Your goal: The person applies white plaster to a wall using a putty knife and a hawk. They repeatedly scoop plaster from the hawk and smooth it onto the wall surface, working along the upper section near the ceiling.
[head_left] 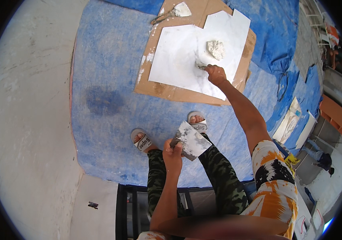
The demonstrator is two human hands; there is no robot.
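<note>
My left hand (172, 158) grips a wide plastering blade (197, 140) by its dark edge; white putty is smeared over its face. Stretched out ahead, my right hand (215, 75) is closed on a putty knife (201, 65), whose small visible part meets the white board (175, 56). Beside that hand, on the board, sits a lump of white putty (215, 49). Under the board lies a brown cardboard sheet (161, 90), spotted with white. Another putty knife (175, 13), its blade coated white, rests at the cardboard's far edge.
A blue sheet (103, 132) covers the floor under my sandalled feet. A pale wall (31, 100) runs along the left. White and silvery packaging (287, 120) lies to the right, with an orange shelf (337, 120) beyond. Another person (323, 160) is at the far right.
</note>
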